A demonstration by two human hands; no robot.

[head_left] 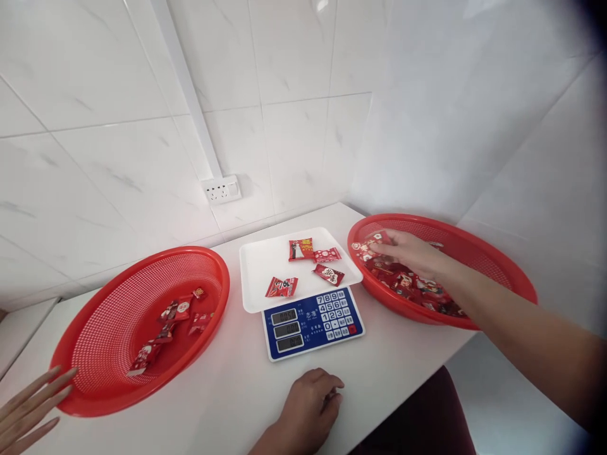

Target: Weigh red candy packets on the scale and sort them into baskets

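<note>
My right hand point(411, 254) reaches into the red basket on the right point(478, 240), palm down, fingers stretched out over the red candy packets point(412, 287) heaped there. My left hand point(310, 407) rests on the white counter just in front of the blue scale point(313, 323), fingers curled in with nothing visible in them. The scale's white tray point(258, 272) carries several red packets point(300, 249). A second red basket point(142, 268) on the left holds a few packets point(176, 311).
Another person's hand point(28, 407) lies with spread fingers at the lower left, touching the left basket's rim. A wall socket point(220, 189) sits on the tiled wall behind the scale. The counter point(227, 404) ends at its front edge near my left hand.
</note>
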